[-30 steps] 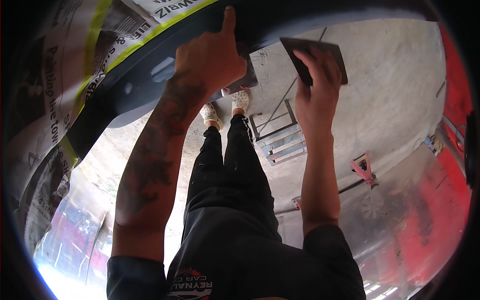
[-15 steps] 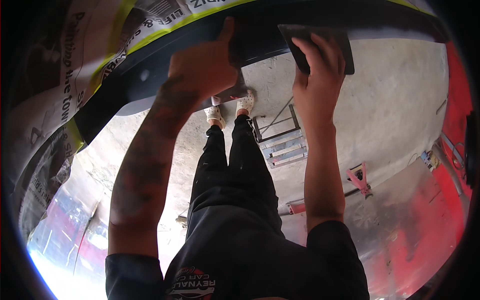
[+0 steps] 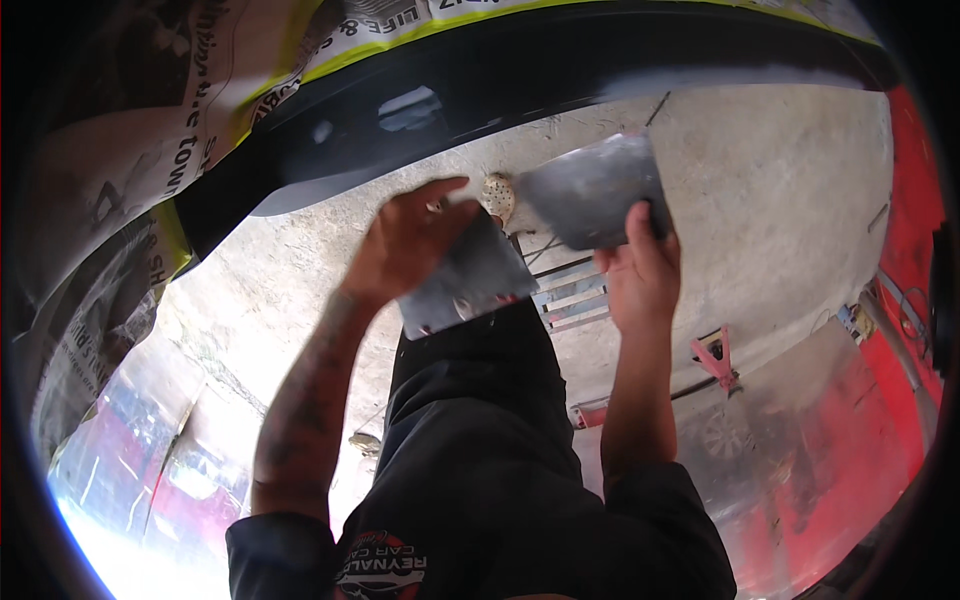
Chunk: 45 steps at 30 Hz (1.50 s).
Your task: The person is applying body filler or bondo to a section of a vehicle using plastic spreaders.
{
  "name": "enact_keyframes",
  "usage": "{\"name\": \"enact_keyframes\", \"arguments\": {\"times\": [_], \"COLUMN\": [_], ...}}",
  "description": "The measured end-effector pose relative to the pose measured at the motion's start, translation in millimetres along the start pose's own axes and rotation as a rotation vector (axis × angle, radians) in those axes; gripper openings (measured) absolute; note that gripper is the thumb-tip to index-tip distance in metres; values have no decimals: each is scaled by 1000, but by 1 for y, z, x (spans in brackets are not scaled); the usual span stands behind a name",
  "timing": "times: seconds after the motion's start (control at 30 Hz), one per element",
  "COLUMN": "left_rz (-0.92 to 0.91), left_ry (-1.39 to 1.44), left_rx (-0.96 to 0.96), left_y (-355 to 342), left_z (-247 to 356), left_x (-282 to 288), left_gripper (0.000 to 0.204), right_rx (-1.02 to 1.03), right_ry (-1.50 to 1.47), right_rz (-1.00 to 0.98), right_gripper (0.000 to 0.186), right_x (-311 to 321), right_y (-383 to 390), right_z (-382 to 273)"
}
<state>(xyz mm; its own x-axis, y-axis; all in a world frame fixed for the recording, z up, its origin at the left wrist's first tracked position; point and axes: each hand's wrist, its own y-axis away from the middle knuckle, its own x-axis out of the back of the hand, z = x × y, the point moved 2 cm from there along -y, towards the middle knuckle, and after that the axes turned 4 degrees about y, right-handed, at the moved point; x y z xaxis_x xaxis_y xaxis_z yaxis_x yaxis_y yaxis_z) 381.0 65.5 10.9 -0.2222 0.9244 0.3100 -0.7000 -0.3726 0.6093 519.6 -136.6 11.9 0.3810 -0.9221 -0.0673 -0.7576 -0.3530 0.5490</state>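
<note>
One dark plate [image 3: 472, 272] in left hand [image 3: 412, 242], grip closed at its edge. Second plate [image 3: 592, 192] pinched in right hand [image 3: 640, 272].

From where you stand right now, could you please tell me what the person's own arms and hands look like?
The left hand and the right hand are bare, with no gloves. The left forearm bears a tattoo, its design blurred, while the right forearm shows no clear marking. The left sleeve and right sleeve are short and dark.
</note>
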Motion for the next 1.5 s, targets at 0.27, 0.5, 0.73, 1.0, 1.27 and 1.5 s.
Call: {"name": "enact_keyframes", "arguments": {"times": [0.27, 0.5, 0.73, 1.0, 1.27, 1.5], "left_rz": [5, 4, 21, 70, 209, 263], "left_ry": [485, 599, 534, 448, 252, 283], "left_rx": [15, 126, 90, 44, 90, 195], "left_y": [48, 62, 75, 85, 113, 146], "left_z": [-44, -62, -60, -79, -143, -180], "left_x": [-22, -12, -3, 2, 40, 54], "left_gripper": [36, 39, 35, 34, 41, 39], "right_rx": [-124, 528, 687, 509, -87, 13], "right_ry": [-53, 603, 867, 666, -227, 67], "right_rz": [-117, -2, -42, -119, -324, -239], "right_gripper": [36, 57, 66, 57, 56, 63], "right_x": [-32, -59, -70, -75, -101, -148], "right_y": [13, 29, 45, 56, 27, -40], "right_z": [37, 34, 34, 44, 49, 41]}}
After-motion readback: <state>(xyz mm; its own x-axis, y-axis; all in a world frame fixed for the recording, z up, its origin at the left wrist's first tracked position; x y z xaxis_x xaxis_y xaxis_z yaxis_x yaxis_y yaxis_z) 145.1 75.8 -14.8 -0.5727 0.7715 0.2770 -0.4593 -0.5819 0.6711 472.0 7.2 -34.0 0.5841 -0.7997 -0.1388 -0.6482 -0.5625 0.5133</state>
